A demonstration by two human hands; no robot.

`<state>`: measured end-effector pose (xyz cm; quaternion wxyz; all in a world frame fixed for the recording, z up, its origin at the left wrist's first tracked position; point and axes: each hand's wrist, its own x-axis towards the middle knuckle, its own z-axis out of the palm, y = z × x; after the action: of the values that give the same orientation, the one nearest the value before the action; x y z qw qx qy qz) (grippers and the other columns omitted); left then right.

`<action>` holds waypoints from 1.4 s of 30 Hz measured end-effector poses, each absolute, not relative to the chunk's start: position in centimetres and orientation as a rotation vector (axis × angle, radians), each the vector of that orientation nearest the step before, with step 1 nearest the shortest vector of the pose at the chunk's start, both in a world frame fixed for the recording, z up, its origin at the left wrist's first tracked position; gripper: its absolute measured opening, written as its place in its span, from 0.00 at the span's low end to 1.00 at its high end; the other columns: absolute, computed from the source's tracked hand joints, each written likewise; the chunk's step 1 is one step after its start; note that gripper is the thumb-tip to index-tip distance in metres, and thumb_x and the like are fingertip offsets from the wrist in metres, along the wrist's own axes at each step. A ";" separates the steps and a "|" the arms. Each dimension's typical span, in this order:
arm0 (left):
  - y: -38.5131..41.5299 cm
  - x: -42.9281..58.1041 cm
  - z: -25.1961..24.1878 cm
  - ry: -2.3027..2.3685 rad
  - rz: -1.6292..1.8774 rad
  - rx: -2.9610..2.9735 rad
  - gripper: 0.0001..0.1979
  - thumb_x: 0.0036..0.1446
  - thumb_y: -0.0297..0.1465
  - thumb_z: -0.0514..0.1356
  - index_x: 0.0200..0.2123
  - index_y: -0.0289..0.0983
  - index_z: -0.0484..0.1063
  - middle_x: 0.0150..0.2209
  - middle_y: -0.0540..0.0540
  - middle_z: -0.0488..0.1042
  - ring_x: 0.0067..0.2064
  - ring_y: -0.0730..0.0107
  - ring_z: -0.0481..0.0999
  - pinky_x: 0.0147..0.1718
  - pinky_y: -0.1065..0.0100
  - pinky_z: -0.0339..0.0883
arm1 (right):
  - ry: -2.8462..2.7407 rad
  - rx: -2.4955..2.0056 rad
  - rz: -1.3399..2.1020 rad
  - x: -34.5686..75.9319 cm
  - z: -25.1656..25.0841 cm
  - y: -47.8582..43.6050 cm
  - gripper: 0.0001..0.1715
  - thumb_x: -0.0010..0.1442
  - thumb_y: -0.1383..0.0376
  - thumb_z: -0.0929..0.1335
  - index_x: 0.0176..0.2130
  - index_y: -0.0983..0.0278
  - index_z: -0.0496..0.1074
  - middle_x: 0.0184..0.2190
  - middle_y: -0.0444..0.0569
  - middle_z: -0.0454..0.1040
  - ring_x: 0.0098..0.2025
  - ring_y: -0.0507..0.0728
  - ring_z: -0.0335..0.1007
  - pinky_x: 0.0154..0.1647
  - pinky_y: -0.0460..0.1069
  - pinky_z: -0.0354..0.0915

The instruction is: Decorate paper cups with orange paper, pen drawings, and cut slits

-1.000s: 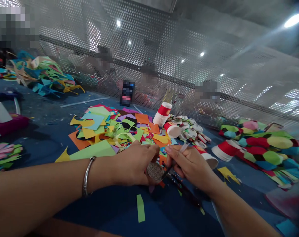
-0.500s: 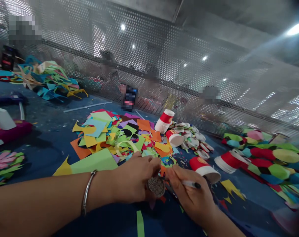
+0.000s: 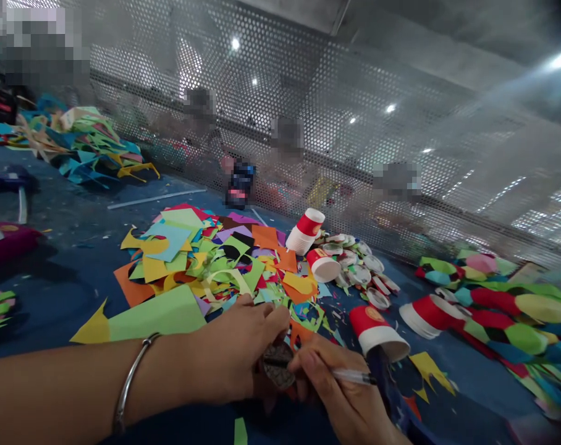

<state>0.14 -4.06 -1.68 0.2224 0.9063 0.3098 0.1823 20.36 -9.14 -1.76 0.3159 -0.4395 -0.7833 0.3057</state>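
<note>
My left hand, with a silver bangle at the wrist, has its fingers closed around a small round disc with a patterned, greyish face. The fingers of my right hand pinch a pen with a clear barrel and a dark end, its front reaching over the disc. Whether the tip touches the disc I cannot tell. Beyond my hands lies a heap of coloured paper scraps. A red and white paper cup lies tipped over just past my right hand.
More paper cups lie to the right, near paper-covered coloured pieces. A pile of cut rounds sits behind. At the left are a paper pile and a purple device. A perforated metal screen stands behind the table.
Both hands have shifted slightly left and down in view with the disc and pen. The disc has tilted, and the pen's front now lies across its face. The view has moved a little.
</note>
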 end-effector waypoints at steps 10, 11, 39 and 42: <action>-4.0 0.3 -1.5 0.839 0.512 2.488 0.19 0.47 0.40 0.66 0.39 0.39 0.64 0.36 0.48 0.72 0.36 0.61 0.70 0.39 0.59 0.57 | -1.815 -1.372 1.121 21.0 -0.8 -8.5 0.30 0.69 0.47 0.57 0.27 0.64 0.68 0.13 0.38 0.59 0.15 0.47 0.53 0.16 0.43 0.48; -4.0 0.3 -1.4 0.845 0.509 2.488 0.19 0.47 0.40 0.66 0.38 0.39 0.64 0.36 0.48 0.72 0.36 0.61 0.70 0.39 0.59 0.57 | -1.829 -1.375 1.088 21.1 -0.6 -8.4 0.30 0.69 0.48 0.58 0.27 0.64 0.68 0.13 0.38 0.58 0.15 0.47 0.53 0.16 0.43 0.48; -3.9 0.2 -1.8 0.824 0.555 2.363 0.20 0.45 0.37 0.66 0.38 0.40 0.61 0.36 0.49 0.72 0.37 0.60 0.71 0.38 0.59 0.56 | -2.055 -1.040 0.615 20.8 -1.3 -8.6 0.15 0.70 0.65 0.59 0.36 0.60 0.72 0.24 0.43 0.71 0.23 0.51 0.67 0.23 0.45 0.62; -3.9 0.0 -1.8 0.907 0.635 2.350 0.20 0.45 0.33 0.66 0.40 0.41 0.61 0.38 0.49 0.71 0.38 0.60 0.70 0.40 0.58 0.56 | -1.719 -1.020 0.621 21.7 -1.8 -8.8 0.16 0.72 0.62 0.58 0.43 0.58 0.72 0.28 0.44 0.73 0.23 0.50 0.67 0.21 0.45 0.64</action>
<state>-0.04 -3.91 -1.82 0.2684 0.8715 0.3364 0.2353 21.66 -8.77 -1.80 0.5004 -0.4220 -0.7110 0.2569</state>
